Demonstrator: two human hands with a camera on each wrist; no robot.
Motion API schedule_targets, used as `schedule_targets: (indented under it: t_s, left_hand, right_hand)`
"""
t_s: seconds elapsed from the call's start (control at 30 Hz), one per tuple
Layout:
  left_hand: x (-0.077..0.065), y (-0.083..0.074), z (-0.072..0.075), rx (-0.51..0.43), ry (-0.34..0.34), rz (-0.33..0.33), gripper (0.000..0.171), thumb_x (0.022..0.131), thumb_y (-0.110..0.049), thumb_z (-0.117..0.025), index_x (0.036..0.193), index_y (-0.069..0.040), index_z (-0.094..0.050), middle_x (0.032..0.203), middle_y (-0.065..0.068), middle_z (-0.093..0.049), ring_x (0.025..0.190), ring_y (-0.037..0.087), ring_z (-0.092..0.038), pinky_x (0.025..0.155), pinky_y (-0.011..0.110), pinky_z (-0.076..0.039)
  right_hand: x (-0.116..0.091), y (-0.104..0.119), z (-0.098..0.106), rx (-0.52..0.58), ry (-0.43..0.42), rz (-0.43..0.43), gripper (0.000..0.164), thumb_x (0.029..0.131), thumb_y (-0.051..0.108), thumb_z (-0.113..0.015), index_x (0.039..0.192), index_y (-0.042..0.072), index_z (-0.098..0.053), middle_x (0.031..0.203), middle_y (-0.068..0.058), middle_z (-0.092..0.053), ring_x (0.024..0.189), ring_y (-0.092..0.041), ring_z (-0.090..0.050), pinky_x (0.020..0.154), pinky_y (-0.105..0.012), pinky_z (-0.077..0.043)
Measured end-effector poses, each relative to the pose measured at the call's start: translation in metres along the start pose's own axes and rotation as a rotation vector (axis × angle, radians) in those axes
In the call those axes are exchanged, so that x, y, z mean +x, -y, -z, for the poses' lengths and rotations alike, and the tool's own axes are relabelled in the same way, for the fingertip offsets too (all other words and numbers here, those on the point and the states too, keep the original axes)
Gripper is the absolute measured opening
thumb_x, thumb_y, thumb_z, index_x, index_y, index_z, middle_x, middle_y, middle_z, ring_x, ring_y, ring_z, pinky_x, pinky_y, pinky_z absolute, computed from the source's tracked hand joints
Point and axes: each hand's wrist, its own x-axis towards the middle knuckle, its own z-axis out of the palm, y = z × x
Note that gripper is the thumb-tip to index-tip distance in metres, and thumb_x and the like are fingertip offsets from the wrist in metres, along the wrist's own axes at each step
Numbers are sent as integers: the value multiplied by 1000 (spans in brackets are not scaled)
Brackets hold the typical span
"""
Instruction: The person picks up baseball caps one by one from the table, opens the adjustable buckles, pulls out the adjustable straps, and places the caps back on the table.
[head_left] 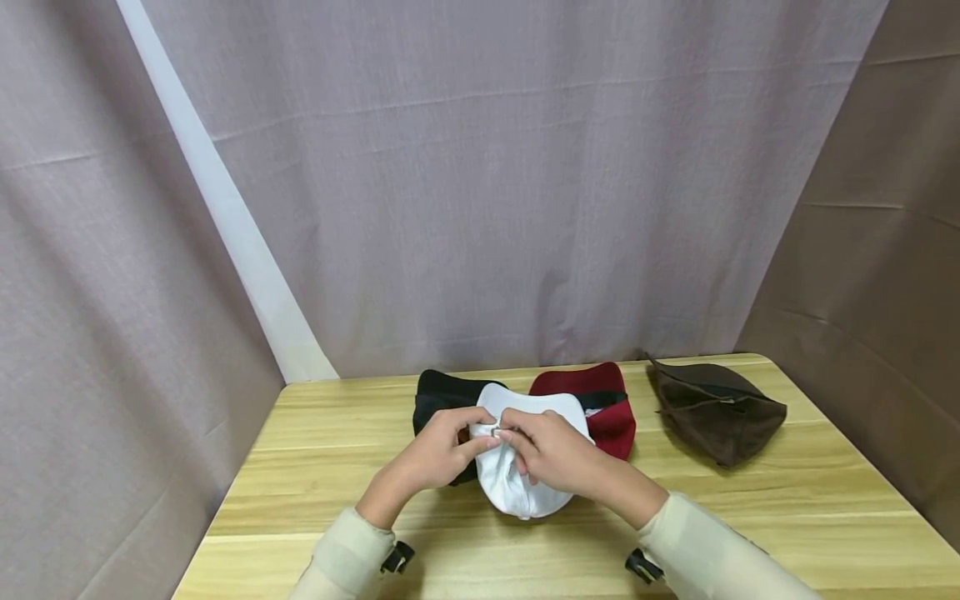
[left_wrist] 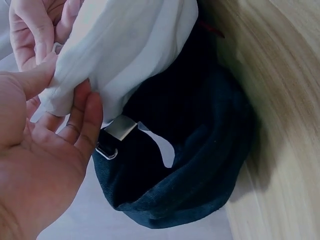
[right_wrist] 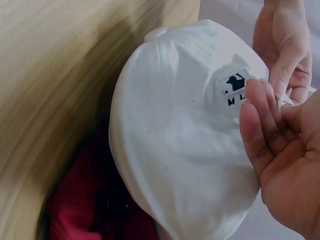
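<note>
A white baseball cap [head_left: 527, 492] lies in front of the person, its brim pointing away and a small dark logo [right_wrist: 235, 84] on its crown. My left hand [head_left: 433, 454] pinches the cap's edge beside the back opening, thumb on top and fingers curled beneath. Close against it, my right hand [head_left: 558, 454] pinches the small buckle [head_left: 495, 431] of the cap's strap between thumb and index finger. The other right fingers hang loosely over the crown. Fingers partly hide the strap.
Under the white cap's left side is a black cap [left_wrist: 215, 150] with a silver clasp [left_wrist: 121, 127]. A dark red cap [head_left: 615, 433] sits behind on the right. Farther right, a dark brown cap [head_left: 720, 425] rests on the wooden table [head_left: 315, 483]. Grey curtains [head_left: 487, 208] stand behind.
</note>
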Motion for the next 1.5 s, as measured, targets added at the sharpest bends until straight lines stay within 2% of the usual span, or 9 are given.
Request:
schedule_targets:
  t_s: [0.13,0.4,0.5,0.63,0.8,0.93,1.07,1.37,1.5]
  left_hand:
    - [-1,2,1,-25,15,2,8,103,-22,-72,110,-17,-75,87,-1,-69,67,6,-55,63,19,-47]
    - [-1,5,-1,-48,24,-13,8,103,-23,-73,109,-19,-77,94,0,-73,70,6,-57,65,21,-50]
    - [-1,5,-1,-20,11,-17,9,102,-24,-74,108,-20,-78,94,-1,-75,70,6,-57,65,21,-50]
    - [0,3,-1,24,-22,-10,7,100,-25,-76,105,-21,-79,91,-3,-76,66,6,-57,61,20,-49]
    - [2,0,-3,45,-54,-4,7,99,-24,-76,103,-19,-80,85,-4,-75,62,4,-56,58,20,-48]
    - [2,-2,-5,83,-70,-3,5,98,-23,-76,100,-20,-80,80,-6,-72,59,0,-54,56,19,-46]
    - [2,-4,-5,103,-83,-9,6,98,-24,-77,97,-19,-80,80,-6,-72,59,-1,-53,56,18,-46]
    - [2,-3,-3,57,-60,-10,5,98,-19,-76,102,-19,-80,83,-4,-73,61,0,-54,57,19,-47]
    - [1,-2,-2,41,-48,-4,5,99,-20,-75,103,-20,-79,89,-3,-75,63,3,-55,60,20,-48]
  right_hand:
    - [-1,-1,3,8,15,30,21,113,21,-53,94,16,-61,60,5,-62,45,-4,-58,62,-21,-52]
    - [-2,-4,9,51,83,61,20,114,19,-51,97,14,-61,62,6,-61,49,-23,-67,56,-22,-53]
    - [-2,-4,9,50,81,65,19,113,19,-52,97,13,-61,62,6,-61,49,-21,-66,57,-22,-53]
    - [-3,-2,5,15,50,41,18,113,21,-53,99,15,-62,64,1,-65,47,-9,-62,59,-21,-52]
    - [-4,7,-1,-111,-48,-6,17,112,25,-57,100,16,-66,63,9,-62,51,3,-52,53,-20,-46]
    - [-3,16,-3,-192,-110,-30,18,108,24,-62,93,15,-65,61,12,-52,54,1,-44,51,-21,-40]
    - [0,21,-4,-242,-153,-41,20,107,22,-64,88,16,-63,61,11,-49,55,-2,-43,53,-22,-37]
    - [0,14,-5,-282,-188,50,25,108,20,-63,84,17,-57,60,12,-43,55,1,-37,52,-19,-33]
    - [0,12,-5,-264,-180,78,25,109,19,-61,84,17,-57,60,13,-50,55,4,-41,54,-18,-37]
